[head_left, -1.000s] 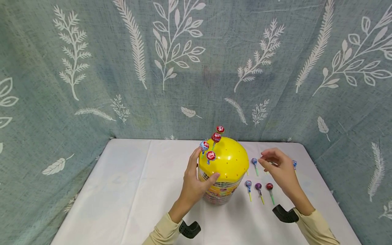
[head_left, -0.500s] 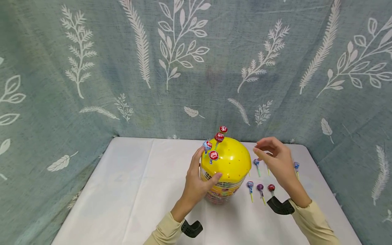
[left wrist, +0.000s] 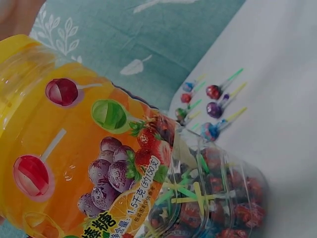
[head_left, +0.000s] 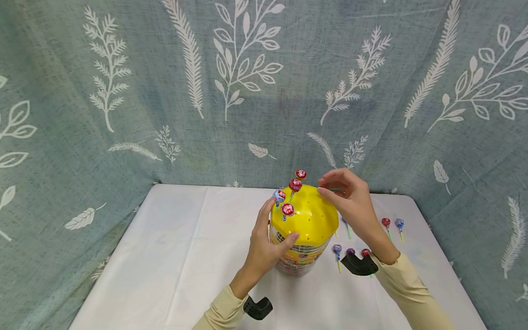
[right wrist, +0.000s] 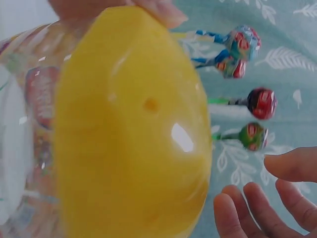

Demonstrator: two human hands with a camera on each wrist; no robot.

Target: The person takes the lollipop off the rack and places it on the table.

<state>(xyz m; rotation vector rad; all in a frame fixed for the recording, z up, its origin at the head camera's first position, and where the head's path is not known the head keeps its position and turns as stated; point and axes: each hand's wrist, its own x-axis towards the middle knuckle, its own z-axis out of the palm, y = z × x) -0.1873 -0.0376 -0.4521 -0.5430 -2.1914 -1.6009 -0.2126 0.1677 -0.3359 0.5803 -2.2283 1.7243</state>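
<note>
A clear candy jar with a fruit-printed label and lollipops inside stands on the table. Its domed yellow lid is dotted with small holes. Several lollipops stand upright in the lid's left and back part, two with blue wrappers, the others red and green. My left hand grips the jar at the lid's left side, thumb across the front and fingers behind. My right hand hovers over the lid's right rear edge. In the right wrist view its thumb and fingers are apart, with nothing between them.
On the white table, several wrapped lollipops lie in two rows right of the jar, including a red one and a blue one. My right hand and wrist mount partly cover these rows. A leaf-patterned curtain hangs behind.
My right hand has moved left from above the loose lollipops to the lid, uncovering a red one in the back row. The left hand keeps its grip on the jar.
</note>
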